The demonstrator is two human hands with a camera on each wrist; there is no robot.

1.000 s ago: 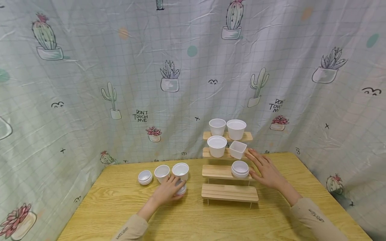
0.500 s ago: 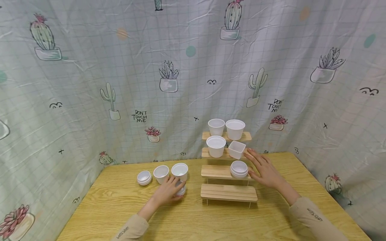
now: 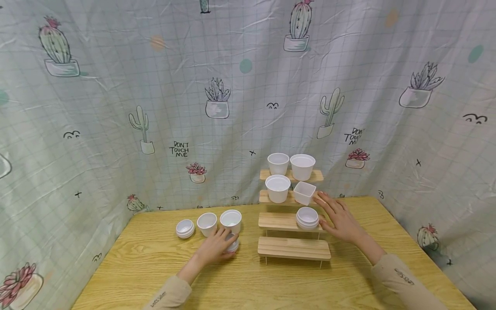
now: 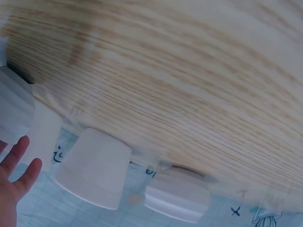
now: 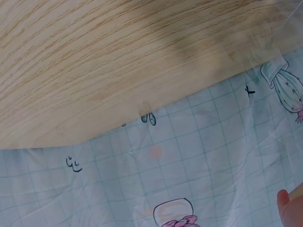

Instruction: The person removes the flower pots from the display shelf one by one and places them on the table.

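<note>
With its fingers round the rim and the thumb at the near side, my left hand (image 3: 213, 247) holds a small ridged white pot (image 3: 233, 244) on the table; the hand hides part of it. In the left wrist view the fingers touch the ridged pot's side (image 4: 14, 106). My right hand (image 3: 342, 222) rests at the right ends of the wooden tiered stand's middle steps, fingers extended. Its fingertips are beside the square white pot (image 3: 304, 193), and the thumb is close to the ridged round pot (image 3: 307, 218) on the step below.
Two round pots (image 3: 278, 189) (image 3: 302, 167) and another white pot (image 3: 278, 164) stand on the upper steps. A bare lowest step (image 3: 293, 248) faces me. Left on the table are a ridged pot (image 3: 185, 228) and two taller pots (image 3: 207, 223) (image 3: 230, 221). A cactus-print curtain (image 3: 248, 107) borders the table.
</note>
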